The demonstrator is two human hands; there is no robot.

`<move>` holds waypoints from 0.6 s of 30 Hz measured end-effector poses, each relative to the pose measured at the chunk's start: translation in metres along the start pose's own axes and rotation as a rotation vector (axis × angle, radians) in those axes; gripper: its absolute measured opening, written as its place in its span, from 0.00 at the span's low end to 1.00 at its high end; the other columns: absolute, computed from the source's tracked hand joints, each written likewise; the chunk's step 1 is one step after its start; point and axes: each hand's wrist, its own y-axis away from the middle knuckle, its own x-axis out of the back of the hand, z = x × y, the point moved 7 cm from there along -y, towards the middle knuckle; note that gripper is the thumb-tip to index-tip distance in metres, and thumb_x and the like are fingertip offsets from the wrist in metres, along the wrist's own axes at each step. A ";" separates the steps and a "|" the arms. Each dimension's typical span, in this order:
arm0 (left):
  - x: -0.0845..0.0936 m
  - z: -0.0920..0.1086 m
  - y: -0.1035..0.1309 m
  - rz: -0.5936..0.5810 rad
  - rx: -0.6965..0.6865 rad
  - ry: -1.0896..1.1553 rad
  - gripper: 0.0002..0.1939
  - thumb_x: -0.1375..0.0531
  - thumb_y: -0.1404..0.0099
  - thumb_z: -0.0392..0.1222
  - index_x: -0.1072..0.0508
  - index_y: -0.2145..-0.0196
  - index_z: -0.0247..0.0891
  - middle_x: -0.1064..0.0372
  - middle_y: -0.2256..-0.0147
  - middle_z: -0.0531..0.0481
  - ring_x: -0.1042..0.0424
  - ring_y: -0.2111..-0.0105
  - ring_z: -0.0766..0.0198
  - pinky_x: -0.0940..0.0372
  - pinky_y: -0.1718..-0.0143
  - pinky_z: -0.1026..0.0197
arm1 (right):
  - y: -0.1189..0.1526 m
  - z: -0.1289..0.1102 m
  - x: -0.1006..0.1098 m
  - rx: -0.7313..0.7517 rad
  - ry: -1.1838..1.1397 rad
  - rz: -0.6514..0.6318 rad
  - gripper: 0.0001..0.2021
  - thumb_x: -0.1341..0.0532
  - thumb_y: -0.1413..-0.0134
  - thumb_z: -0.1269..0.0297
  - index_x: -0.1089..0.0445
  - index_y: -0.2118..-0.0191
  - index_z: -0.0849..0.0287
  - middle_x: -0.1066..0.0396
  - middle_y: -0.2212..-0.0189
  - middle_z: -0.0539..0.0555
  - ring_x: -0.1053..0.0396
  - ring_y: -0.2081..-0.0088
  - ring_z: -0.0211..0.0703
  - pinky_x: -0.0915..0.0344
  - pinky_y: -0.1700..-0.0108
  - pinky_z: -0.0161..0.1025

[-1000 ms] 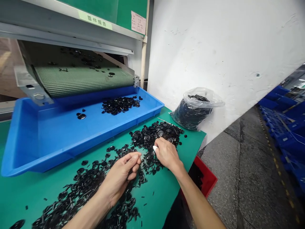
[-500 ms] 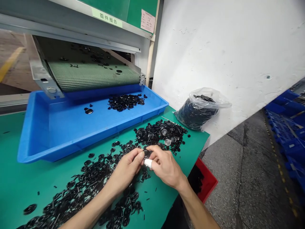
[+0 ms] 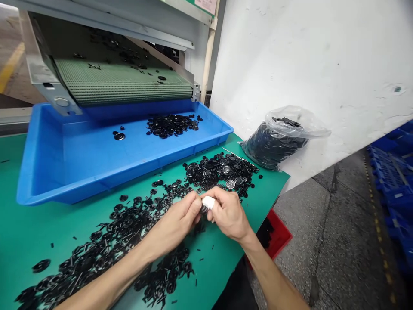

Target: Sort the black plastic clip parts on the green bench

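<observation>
My left hand [image 3: 183,212] and my right hand [image 3: 229,216] meet over the near part of the green table [image 3: 222,254], fingertips pinched together. Between them is a small black round plastic part [image 3: 204,209], mostly covered by the fingers. White tape [image 3: 208,202] wraps my right thumb. Beneath and left of my hands spreads a loose heap of black plastic parts [image 3: 106,245], discs mixed with short sticks. Just beyond my right hand lies a second pile of black discs [image 3: 222,172], some of them shiny.
A blue tray [image 3: 106,181] holding black parts [image 3: 172,125] stands under the end of a green conveyor belt [image 3: 122,84]. At the back right, a clear bag [image 3: 274,140] full of black parts leans by the white wall [image 3: 306,56]. Below the table's right edge sits a red bin [image 3: 280,234].
Both hands have closed tighter around the black part, which is now largely hidden. My right thumb with the tape has moved up over it. The view has tilted down slightly.
</observation>
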 end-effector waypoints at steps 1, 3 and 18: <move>0.000 0.002 -0.001 0.018 0.001 0.031 0.19 0.54 0.30 0.56 0.41 0.74 0.42 0.42 0.78 0.58 0.45 0.80 0.67 0.48 0.79 0.65 | -0.003 0.005 0.000 -0.030 -0.053 -0.023 0.10 0.46 0.45 0.74 0.28 0.62 0.60 0.33 0.82 0.44 0.34 0.80 0.33 0.37 0.76 0.30; 0.003 0.004 -0.003 0.057 0.026 0.107 0.18 0.52 0.31 0.53 0.39 0.75 0.42 0.40 0.80 0.58 0.45 0.82 0.68 0.49 0.81 0.66 | -0.010 0.014 0.004 -0.069 -0.134 -0.061 0.11 0.47 0.43 0.72 0.29 0.60 0.60 0.32 0.80 0.45 0.33 0.80 0.33 0.36 0.77 0.30; 0.025 -0.022 -0.017 0.302 0.205 0.950 0.03 0.42 0.38 0.33 0.28 0.66 0.35 0.32 0.71 0.51 0.37 0.83 0.74 0.50 0.90 0.75 | -0.023 0.002 0.004 0.155 0.894 -0.288 0.22 0.49 0.42 0.79 0.29 0.49 0.50 0.34 0.58 0.52 0.35 0.64 0.39 0.40 0.67 0.35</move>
